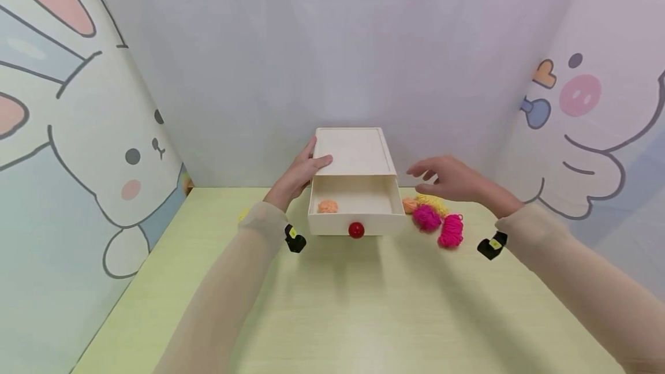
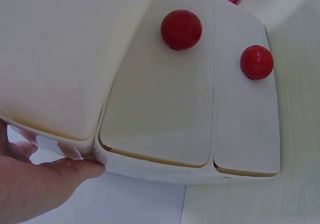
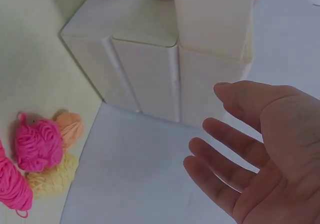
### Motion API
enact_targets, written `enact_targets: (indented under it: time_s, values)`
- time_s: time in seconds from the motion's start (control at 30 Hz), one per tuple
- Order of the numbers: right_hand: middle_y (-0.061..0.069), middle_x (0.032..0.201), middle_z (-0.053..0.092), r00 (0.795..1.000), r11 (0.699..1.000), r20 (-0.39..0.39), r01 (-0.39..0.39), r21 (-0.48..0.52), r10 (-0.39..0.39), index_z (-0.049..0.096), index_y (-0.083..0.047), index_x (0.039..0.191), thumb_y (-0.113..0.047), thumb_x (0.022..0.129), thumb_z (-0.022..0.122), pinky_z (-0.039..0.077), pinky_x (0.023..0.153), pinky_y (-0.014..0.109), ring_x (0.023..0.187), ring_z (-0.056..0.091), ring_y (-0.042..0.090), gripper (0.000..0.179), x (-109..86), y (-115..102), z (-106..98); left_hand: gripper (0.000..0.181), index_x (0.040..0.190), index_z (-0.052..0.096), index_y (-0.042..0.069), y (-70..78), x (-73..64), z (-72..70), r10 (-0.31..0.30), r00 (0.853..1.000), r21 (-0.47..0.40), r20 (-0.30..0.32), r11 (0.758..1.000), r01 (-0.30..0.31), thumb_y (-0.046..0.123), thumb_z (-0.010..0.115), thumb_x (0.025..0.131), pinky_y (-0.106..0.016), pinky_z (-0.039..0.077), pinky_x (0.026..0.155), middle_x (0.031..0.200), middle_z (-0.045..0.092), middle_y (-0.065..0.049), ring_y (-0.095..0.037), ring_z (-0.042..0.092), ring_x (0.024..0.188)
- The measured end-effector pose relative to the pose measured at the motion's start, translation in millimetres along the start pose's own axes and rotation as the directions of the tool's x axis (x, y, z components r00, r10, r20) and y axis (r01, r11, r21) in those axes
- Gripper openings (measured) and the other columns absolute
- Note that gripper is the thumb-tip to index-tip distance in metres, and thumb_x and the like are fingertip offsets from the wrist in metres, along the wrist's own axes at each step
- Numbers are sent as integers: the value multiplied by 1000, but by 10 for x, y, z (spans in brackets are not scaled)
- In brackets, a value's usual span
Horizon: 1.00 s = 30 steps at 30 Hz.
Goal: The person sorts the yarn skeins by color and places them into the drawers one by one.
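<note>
A white drawer cabinet point(image 1: 353, 150) stands at the back of the table, its top drawer point(image 1: 381, 224) pulled out by a red knob-fronted panel's depth. One small orange yarn ball point(image 1: 327, 206) lies inside that drawer, toward the left. My left hand point(image 1: 300, 173) holds the cabinet's upper left side, with the thumb over its edge and the other fingers along the side. Two lower drawers with red knobs point(image 2: 257, 62) are closed in the left wrist view. Right of the cabinet, my right hand point(image 1: 451, 180) hovers with palm bare and fingers loosely bent, holding nothing.
To the cabinet's right lie a magenta yarn ball point(image 1: 427, 218), a pink yarn bundle point(image 1: 451, 232), a yellow yarn bundle point(image 3: 55, 175) and another orange yarn ball point(image 3: 69, 128). A bit of yellow point(image 1: 243, 214) shows beside the left sleeve. Curtained walls stand behind and at both sides.
</note>
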State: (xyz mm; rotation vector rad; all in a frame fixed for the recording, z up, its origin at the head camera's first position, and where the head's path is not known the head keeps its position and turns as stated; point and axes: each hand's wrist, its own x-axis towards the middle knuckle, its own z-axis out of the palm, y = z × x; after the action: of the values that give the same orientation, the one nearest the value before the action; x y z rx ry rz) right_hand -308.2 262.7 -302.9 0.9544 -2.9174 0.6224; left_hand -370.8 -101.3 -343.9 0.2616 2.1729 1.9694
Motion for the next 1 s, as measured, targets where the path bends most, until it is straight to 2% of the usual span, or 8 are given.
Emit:
enact_targets:
  time_s: [0.2, 0.37, 0.6, 0.83, 1.0]
  values:
    - [17, 134, 70, 997, 996, 5, -74, -50, 74, 68, -4, 138, -14, 97, 79, 61, 91, 53, 112, 70, 37, 44, 82, 263, 193, 89, 173, 5, 34, 5, -2, 5, -1, 1000, -3, 0, 1000, 1, 30, 65, 106, -58, 38, 120, 180, 8, -7, -35, 26, 159]
    - [20, 136, 68, 992, 991, 0, -125, -55, 125, 65, -2, 141, -14, 96, 78, 58, 94, 57, 116, 67, 41, 48, 172, 438, 417, 91, 173, 5, 33, 11, -2, 2, -4, 1000, -3, -3, 1000, 4, 30, 66, 106, -58, 36, 121, 180, 6, -7, -34, 21, 161]
    - [26, 134, 66, 989, 987, -1, -147, -63, 147, 61, 3, 143, -14, 95, 79, 56, 96, 59, 118, 64, 47, 54, 284, 660, 718, 91, 173, 6, 33, -15, 1, -19, -8, 1000, 6, -16, 1000, 8, 31, 67, 105, -60, 35, 121, 180, 6, -5, -34, 20, 161]
    - [28, 137, 65, 972, 972, 31, -230, -45, 231, 61, 1, 144, -16, 96, 79, 53, 102, 62, 124, 60, 48, 54, 304, 784, 917, 91, 173, 5, 33, -8, -7, -12, 2, 1000, 5, -14, 1000, -2, 30, 67, 106, -58, 35, 122, 180, 6, -6, -33, 20, 161]
    - [31, 132, 67, 979, 978, 15, -205, -45, 206, 63, 6, 140, -15, 96, 77, 50, 103, 63, 121, 62, 49, 51, 286, 927, 1045, 91, 173, 5, 34, -17, -13, -15, -2, 1000, 1, -11, 1000, 2, 31, 67, 106, -57, 35, 122, 180, 6, -6, -33, 21, 161]
